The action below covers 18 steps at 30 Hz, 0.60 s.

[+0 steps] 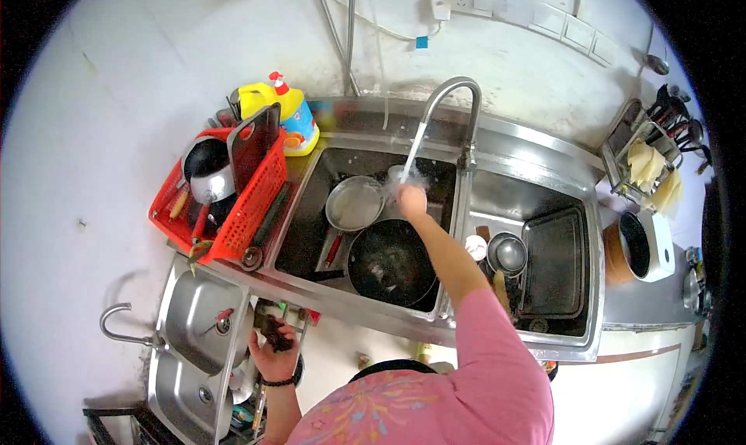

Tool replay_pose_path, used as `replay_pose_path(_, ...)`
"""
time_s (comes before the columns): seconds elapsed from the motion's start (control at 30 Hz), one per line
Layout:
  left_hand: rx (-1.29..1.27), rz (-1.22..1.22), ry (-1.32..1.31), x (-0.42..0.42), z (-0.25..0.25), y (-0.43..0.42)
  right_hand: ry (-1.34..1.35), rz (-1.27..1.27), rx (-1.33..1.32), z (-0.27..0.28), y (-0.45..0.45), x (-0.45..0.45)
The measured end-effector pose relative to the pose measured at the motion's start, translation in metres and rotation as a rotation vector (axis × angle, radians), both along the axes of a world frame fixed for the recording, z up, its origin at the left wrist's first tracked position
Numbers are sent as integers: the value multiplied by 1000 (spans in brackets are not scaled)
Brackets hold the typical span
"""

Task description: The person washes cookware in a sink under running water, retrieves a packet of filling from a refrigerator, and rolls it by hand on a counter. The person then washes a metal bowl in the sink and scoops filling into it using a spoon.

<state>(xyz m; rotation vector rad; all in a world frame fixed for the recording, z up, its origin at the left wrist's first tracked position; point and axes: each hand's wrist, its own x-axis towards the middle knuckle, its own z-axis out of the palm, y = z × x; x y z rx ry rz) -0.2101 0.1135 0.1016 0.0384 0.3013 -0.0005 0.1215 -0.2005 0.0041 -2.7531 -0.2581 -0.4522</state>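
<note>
Left hand [273, 359], open, cradles a rough dark-brown clump [277, 335] slanting lengthwise forward; right hand [412, 200], grip unclear, meets running water [410, 151] beyond a round black wok [392, 262].

Right hand [412, 201] reaching forward; left hand [275, 355] low, palm up, cupped.

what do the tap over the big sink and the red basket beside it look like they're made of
Tap: bright metal, probably stainless steel, judging by its glossy grey highlights.
Basket: likely moulded plastic, matte to satin, given its uniform red and perforated wall.
</note>
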Motion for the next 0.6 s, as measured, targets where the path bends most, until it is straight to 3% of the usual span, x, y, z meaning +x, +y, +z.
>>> replay_pose_path(0.07,28,18,-21,-4,5,-3,138,-298,658,-40,8,17)
replay_pose_path(0.1,70,0,-45,-6,-6,4,565,-295,1215,-57,11,23)
replay_pose_path(0.13,72,10,-33,-9,-2,3,772,-322,1531,-67,25,13)
replay_pose_path(0.2,44,-3,-28,-3,2,-1,926,-169,1731,-80,58,-14)
replay_pose_path(0.33,-103,-12,-136,-4,0,12,952,122,1652,-30,86,-60)
replay_pose_path(0.4,-128,4,-146,-8,0,17,305,147,413,-5,83,-77)
replay_pose_path(0.47,172,59,-210,-9,-1,21,325,60,226,-7,65,-73)
replay_pose_path(0.53,132,2,-285,-9,3,18,293,112,153,-15,40,-74)
replay_pose_path(0.6,240,6,-166,-5,-3,22,334,163,106,-25,29,-96)
